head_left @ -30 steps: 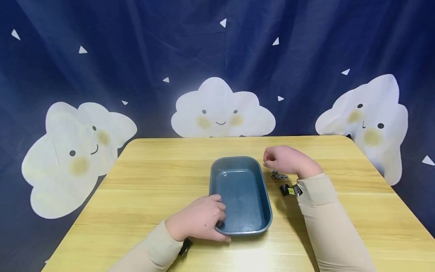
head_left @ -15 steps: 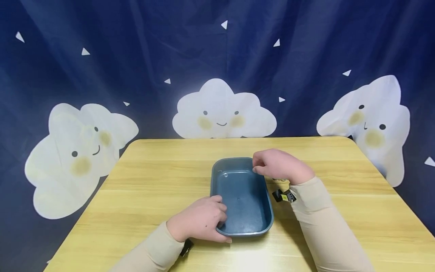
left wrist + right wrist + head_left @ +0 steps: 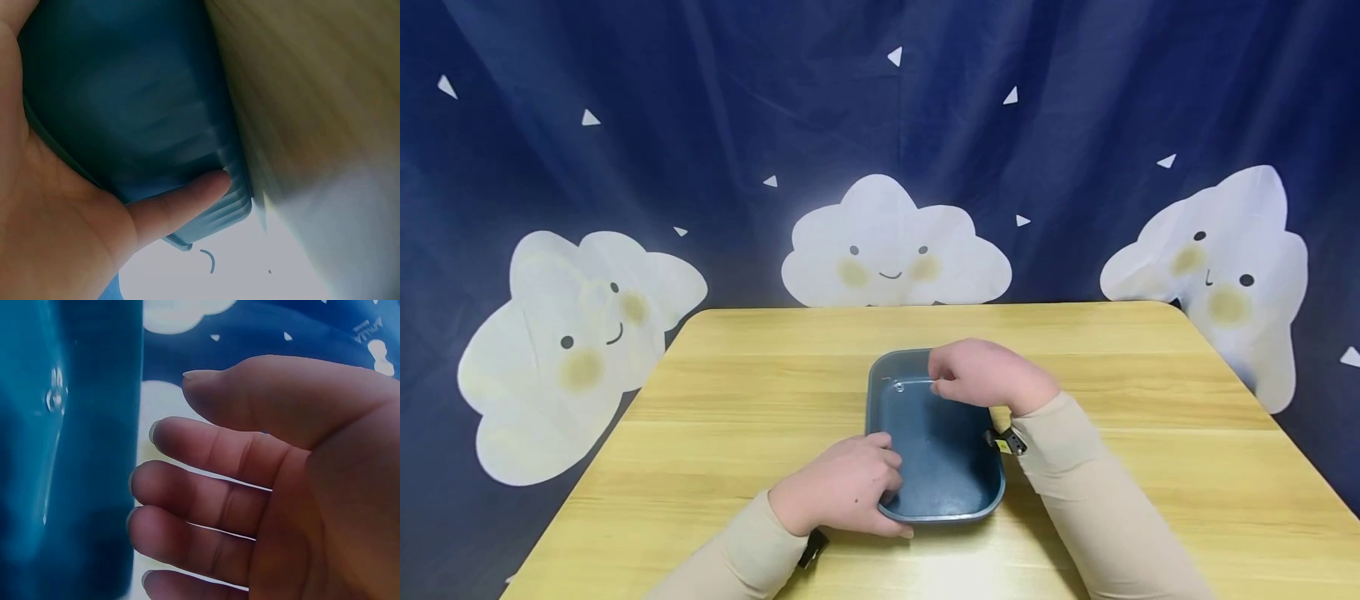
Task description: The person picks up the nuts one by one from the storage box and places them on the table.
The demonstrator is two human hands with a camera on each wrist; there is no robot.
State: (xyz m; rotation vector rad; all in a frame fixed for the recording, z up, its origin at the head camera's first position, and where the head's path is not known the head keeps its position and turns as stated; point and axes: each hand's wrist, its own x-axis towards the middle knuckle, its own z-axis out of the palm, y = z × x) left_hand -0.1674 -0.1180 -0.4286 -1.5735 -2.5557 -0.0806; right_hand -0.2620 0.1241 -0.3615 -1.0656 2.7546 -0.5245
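A dark blue-green rectangular tray (image 3: pixel 936 467) sits on the table. My left hand (image 3: pixel 846 483) grips its near-left corner, fingers over the rim on the inside; in the left wrist view the thumb (image 3: pixel 181 209) presses on the ribbed outer wall. Over the tray's far-right corner hovers my right hand (image 3: pixel 988 375). Its fingers (image 3: pixel 187 494) are loosely bent in the right wrist view, with the thumb apart from the index finger and nothing showing between them. One small shiny nut (image 3: pixel 899 387) lies inside the tray near its far-left corner, and the right wrist view shows this nut (image 3: pixel 54 400) too.
The wooden table (image 3: pixel 737 400) extends around the tray on all sides. A dark blue curtain (image 3: pixel 715 125) with white cloud prints hangs behind its far edge. My right hand and forearm hide the spot right of the tray.
My right hand has moved left, from beside several small metal nuts on the table to over the tray, and its arm now covers those nuts. The left hand keeps its grip.
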